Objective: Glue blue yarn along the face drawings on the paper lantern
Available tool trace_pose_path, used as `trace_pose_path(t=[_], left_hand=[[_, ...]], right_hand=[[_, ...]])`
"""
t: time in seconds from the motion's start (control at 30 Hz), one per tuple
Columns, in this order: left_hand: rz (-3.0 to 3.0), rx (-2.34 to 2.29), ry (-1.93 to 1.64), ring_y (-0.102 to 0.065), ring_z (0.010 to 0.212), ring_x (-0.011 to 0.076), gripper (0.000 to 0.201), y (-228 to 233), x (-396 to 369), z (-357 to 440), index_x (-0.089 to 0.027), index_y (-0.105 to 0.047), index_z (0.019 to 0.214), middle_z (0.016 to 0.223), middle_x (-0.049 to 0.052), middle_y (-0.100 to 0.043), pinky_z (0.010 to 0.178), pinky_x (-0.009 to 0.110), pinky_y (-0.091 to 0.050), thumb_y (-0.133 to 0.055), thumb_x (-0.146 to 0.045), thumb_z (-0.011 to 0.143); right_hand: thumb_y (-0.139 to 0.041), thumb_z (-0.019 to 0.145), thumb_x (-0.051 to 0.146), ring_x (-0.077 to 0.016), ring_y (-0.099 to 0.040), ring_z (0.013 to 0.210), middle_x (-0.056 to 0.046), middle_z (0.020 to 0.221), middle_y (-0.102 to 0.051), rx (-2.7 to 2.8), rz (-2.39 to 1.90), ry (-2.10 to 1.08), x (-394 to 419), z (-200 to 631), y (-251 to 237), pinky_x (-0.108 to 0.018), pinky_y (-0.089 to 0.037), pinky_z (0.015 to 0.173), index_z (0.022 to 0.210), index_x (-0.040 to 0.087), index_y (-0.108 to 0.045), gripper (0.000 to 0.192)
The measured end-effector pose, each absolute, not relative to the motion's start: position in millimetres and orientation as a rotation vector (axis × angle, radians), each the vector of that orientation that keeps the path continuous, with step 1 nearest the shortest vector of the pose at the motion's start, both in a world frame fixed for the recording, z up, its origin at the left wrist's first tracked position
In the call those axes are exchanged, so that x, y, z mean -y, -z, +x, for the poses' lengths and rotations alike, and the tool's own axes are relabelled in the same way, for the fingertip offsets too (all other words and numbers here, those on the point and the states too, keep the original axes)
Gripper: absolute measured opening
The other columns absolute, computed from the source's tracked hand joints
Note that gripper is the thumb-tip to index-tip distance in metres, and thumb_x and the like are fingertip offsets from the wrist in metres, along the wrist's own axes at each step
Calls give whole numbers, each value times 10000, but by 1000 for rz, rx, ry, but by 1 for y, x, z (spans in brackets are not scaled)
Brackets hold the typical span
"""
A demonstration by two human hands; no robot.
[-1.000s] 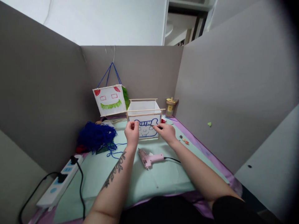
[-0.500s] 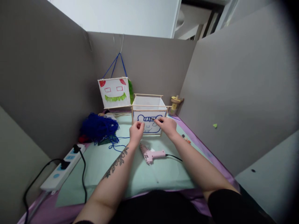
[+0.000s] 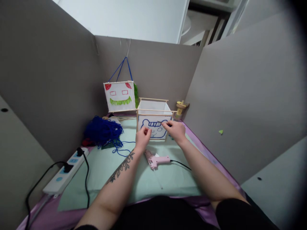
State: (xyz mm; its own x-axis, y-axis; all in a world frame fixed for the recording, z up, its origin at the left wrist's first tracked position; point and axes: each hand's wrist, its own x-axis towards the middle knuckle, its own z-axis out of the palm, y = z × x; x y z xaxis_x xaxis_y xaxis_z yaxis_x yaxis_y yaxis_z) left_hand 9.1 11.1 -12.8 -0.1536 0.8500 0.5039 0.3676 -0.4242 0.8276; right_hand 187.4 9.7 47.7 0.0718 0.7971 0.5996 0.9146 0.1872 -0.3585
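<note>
Grey cubicle; unlabelled paper lantern (image 3: 153, 126)

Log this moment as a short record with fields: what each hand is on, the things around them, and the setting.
left hand: left hand, fingers curled, at the front face of the paper lantern box
right hand: right hand, pinching a thin dark item against the blue face drawing; too small to tell what it is
near hands: pink glue gun lying on the green mat
left side: blue yarn pile, white power strip
behind: hanging lantern with red and green face, on blue strings
setting: grey partition walls
</note>
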Motion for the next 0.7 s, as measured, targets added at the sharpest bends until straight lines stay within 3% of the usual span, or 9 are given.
trace_pose_path(t=[0.27, 0.4, 0.57, 0.7], left_hand=[[1864, -1386, -1540, -512, 577, 114, 226, 14, -8, 11, -187, -584, 718, 593, -20, -566, 573, 223, -353, -525, -386, 808], [1881, -1389, -1515, -528, 597, 121, 232, 14, -7, 10, -186, -607, 744, 614, -9, -586, 574, 226, -362, -517, -389, 812], [1730, -1352, -1512, -561, 641, 138, 192, 11, -14, 16, -168, -662, 744, 679, 28, -648, 598, 236, -399, -556, -327, 765], [1328, -1208, -1376, -514, 499, 98, 238, 8, -25, 28, -131, -682, 792, 737, 60, -674, 462, 217, -358, -585, -336, 720]], right_hand=[[-480, 796, 568, -143, -532, 619, -12, 638, -623, 1494, -1338, -94, -9, 203, -51, -230, -340, 558, 728, 168, -676, 451], [-407, 838, 547, -147, -520, 639, -22, 681, -606, 1273, -1152, -77, -7, 209, -56, -249, -392, 610, 819, 141, -651, 474], [-543, 744, 575, -142, -515, 567, -4, 555, -578, 1680, -1416, -325, 1, 206, -38, -237, -345, 528, 676, 169, -683, 435], [-536, 730, 605, -133, -511, 528, -19, 509, -579, 1637, -1542, -614, -5, 202, -19, -234, -341, 508, 646, 159, -700, 483]])
